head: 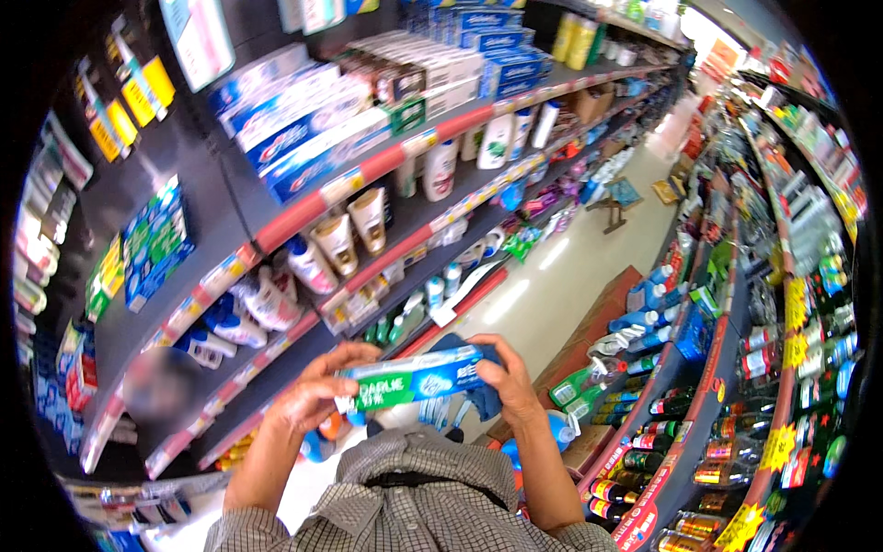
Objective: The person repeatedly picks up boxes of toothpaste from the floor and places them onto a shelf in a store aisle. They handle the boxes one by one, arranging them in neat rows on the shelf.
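A green, white and blue Darlie toothpaste box [414, 379] is held level in front of my chest. At its green end, the fingers of my left hand [314, 390] grip it. My right hand [507, 379] grips the blue end, with the thumb on the front face and a dark blue cloth [452, 343] behind and below the fingers. Past my hands, to the upper left, Crest toothpaste boxes [310, 138] lie stacked on the upper shelf. Farther left on that shelf is a group of green and blue boxes [159, 241].
Shelves with a red and white edge [303, 231] run along my left, with lotion tubes [334, 243] and bottles below. Bottle-filled shelves [717, 331] curve along my right. In the aisle between stand a small wooden stool [610, 210] and a cardboard box [668, 190].
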The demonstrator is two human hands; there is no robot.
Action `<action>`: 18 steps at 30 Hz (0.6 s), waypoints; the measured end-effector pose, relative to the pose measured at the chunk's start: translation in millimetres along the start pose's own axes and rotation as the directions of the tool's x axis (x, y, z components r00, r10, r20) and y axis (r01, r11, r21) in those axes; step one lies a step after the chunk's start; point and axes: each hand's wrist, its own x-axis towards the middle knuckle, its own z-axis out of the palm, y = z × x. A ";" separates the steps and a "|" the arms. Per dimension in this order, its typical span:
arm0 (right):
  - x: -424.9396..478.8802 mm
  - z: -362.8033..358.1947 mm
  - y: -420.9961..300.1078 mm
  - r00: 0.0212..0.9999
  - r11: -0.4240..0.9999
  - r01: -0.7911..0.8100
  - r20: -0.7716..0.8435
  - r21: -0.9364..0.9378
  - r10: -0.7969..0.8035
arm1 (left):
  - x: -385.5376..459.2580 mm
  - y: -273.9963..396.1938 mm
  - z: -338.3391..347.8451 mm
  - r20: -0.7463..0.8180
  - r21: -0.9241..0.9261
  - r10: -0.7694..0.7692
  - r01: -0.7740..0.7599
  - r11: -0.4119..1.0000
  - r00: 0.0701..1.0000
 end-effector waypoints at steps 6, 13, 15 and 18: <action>-4.6 45.1 11.0 0.985 0.985 0.102 -0.151 0.136 -0.081 | 4.5 -9.7 22.3 -0.248 -0.293 0.322 -0.387 0.874 0.914; -18.8 75.5 24.6 0.981 0.991 0.113 -0.166 0.071 -0.100 | 46.0 -35.3 28.7 -0.610 -0.469 0.330 -0.664 0.583 0.720; -21.1 83.3 37.6 0.986 0.991 0.094 -0.129 -0.096 -0.106 | 51.4 -45.4 38.6 -0.667 -0.384 0.255 -0.616 0.688 0.700; -25.4 95.9 30.8 0.994 0.949 0.110 0.024 -0.295 -0.108 | 48.2 -54.5 44.7 -0.761 -0.262 0.159 -0.522 0.812 0.629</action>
